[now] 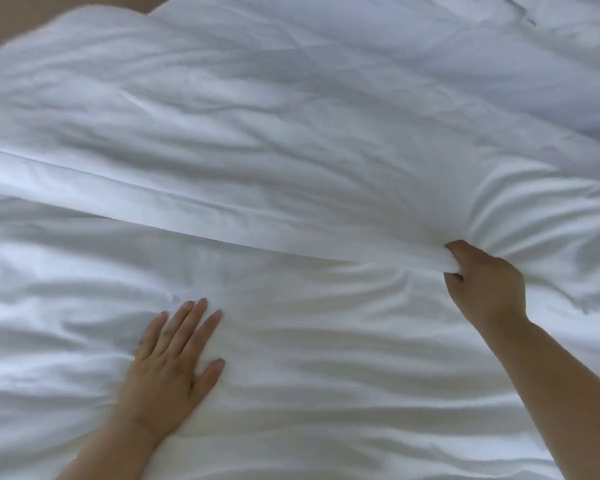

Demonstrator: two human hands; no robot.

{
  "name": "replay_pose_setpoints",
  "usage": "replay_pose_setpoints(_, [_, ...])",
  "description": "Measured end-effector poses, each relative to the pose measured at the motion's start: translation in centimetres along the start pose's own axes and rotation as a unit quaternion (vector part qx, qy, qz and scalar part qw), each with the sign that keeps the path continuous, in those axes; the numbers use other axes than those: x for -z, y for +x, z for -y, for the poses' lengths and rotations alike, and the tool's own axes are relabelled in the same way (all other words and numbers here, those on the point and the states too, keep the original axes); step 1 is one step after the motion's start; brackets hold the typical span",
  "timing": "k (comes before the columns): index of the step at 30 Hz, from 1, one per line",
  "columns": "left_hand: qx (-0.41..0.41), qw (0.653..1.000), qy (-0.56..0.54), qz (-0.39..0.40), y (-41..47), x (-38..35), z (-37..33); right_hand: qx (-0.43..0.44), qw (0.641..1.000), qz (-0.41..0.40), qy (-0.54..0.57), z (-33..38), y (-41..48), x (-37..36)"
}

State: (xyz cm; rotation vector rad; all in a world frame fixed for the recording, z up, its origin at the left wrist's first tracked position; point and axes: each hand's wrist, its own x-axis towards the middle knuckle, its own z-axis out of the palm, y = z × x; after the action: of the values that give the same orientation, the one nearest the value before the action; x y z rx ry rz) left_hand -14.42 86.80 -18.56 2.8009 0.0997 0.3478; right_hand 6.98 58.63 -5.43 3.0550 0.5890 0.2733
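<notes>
A: Quick pass. What's the work surface?
B: White duvet (291,126), rumpled, fills nearly the whole head view. A flat folded edge (146,199) runs across it as a band, from the left border down toward the right.
A: Right hand?
B: Right hand (487,280) is at the right end of that band. Fingers and thumb are curled round the folded edge, with fabric bunched in the grip. Creases fan out from the fist, above it and to its left. The forearm comes in from the lower right corner.
A: Left hand?
B: Left hand (172,362) lies flat, palm down, fingers straight and slightly spread, thumb out to the right. It presses on the white fabric below the band, lower left of centre. Holds nothing.
A: Hands close together?
B: Well apart. Left is nearer the camera, below the fold; right is up at the fold itself.
A: Is the fabric under the left hand the same duvet or a sheet?
B: Cannot tell, it's all white and a bit blurred.
A: Anything else?
B: Tan surface (21,19) in the top left corner, past the bedding. More white fabric (551,64), bluish in shade, at the top right; cannot tell if it's a pillow or a sheet.
</notes>
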Motion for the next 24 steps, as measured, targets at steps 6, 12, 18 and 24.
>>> replay_pose_setpoints(6, [0.078,0.968,0.016,-0.238,0.5,6.9,1.9,0.137,0.986,-0.077,0.054,2.1,-10.3,1.9])
replay_pose_setpoints(12, [0.060,0.980,0.189,0.034,8.6,10.3,10.2,0.046,0.997,0.064,-0.025,4.0,-11.1,-3.7])
replay_pose_setpoints(18, [0.157,0.962,0.197,0.101,12.5,14.7,11.8,0.052,0.998,-0.020,-0.035,4.1,-9.7,-3.8])
replay_pose_setpoints(24, [0.067,0.987,0.132,-0.062,3.9,18.5,14.7,-0.056,0.981,-0.148,0.115,5.1,-9.5,1.3])
